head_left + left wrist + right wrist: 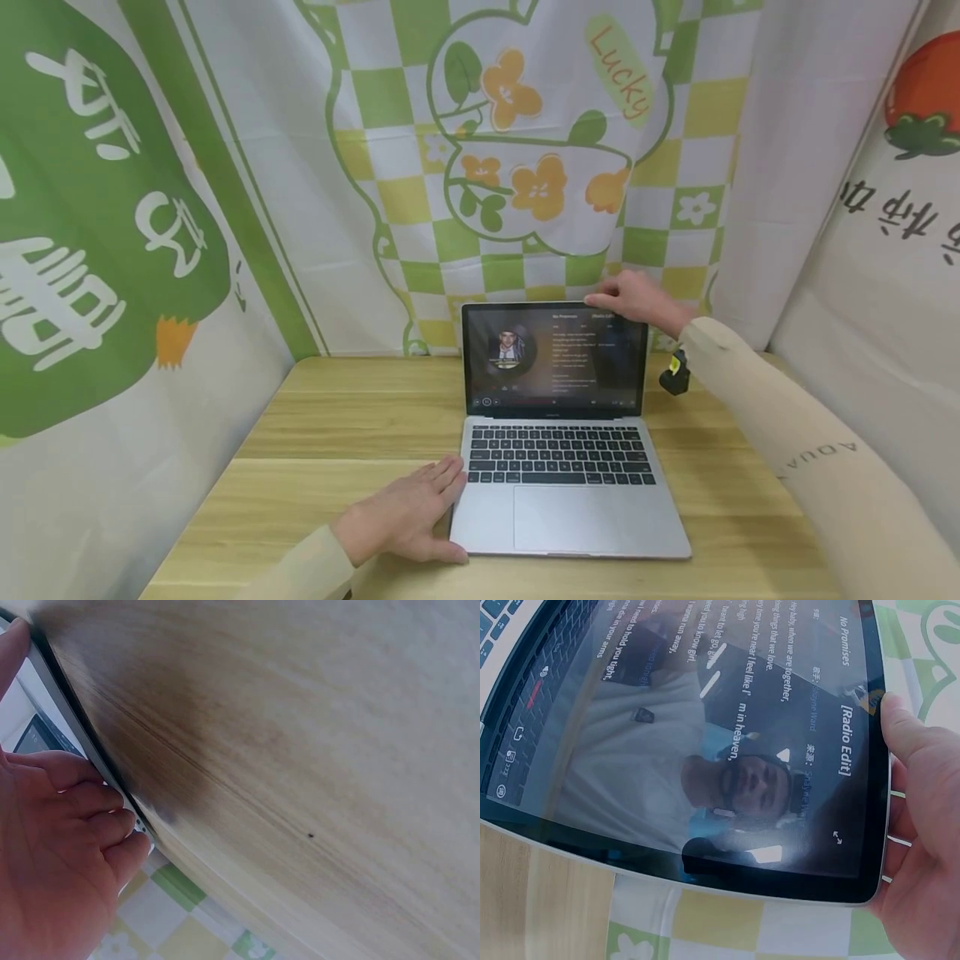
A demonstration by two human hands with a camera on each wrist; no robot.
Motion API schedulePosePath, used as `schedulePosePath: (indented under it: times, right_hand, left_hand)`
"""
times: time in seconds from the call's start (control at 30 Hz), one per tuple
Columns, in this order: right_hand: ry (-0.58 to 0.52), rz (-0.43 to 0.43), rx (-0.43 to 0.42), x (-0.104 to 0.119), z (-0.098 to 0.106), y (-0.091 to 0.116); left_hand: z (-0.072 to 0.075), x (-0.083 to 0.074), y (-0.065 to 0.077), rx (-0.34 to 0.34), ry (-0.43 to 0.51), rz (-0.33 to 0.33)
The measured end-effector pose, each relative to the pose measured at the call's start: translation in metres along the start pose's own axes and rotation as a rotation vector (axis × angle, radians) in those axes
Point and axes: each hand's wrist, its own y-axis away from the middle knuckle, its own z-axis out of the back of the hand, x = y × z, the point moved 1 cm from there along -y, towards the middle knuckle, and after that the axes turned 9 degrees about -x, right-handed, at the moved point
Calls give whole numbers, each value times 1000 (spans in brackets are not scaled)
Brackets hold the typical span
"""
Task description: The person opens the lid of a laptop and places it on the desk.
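Note:
A silver laptop (pixel 487 521) stands unfolded on the wooden table, its black keyboard (pixel 558 456) facing me. Its lit screen (pixel 555 358) leans back and shows a music player with a round picture and lyrics. My right hand (pixel 637 298) pinches the top edge of the screen near its right corner. In the right wrist view the thumb of that hand (pixel 930 795) lies on the front and the fingers are behind the lid. My left hand (pixel 408 512) rests against the laptop's left side; thumb and fingertips touch the base edge, with fingers spread.
The wooden table (pixel 337 417) carries the laptop. Printed green-and-white curtains (pixel 375 108) hang behind and at both sides, close to the table's edges. A small black device with a yellow mark (pixel 675 373) is by the right forearm, right of the screen.

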Motion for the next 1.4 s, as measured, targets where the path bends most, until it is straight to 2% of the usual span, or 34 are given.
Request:
schedulePosePath:
  times: [0.43,0.63,1.07,1.4]
  right_hand:
    - [-57,-39,-32,-19,-6,2]
    - [-49,-63,-85,-25,-10,3]
    - [-20,-122,-123,-39,-17,3]
    - [-98,-203,-100,-55,-20,11]
  left_hand:
    - [0,-1,1,-13,-8,-8]
    - [-3,0,2,-26,-12,-14]
    - [-3,0,3,-31,-14,-19]
    - [-4,0,1,-46,-16,-30]
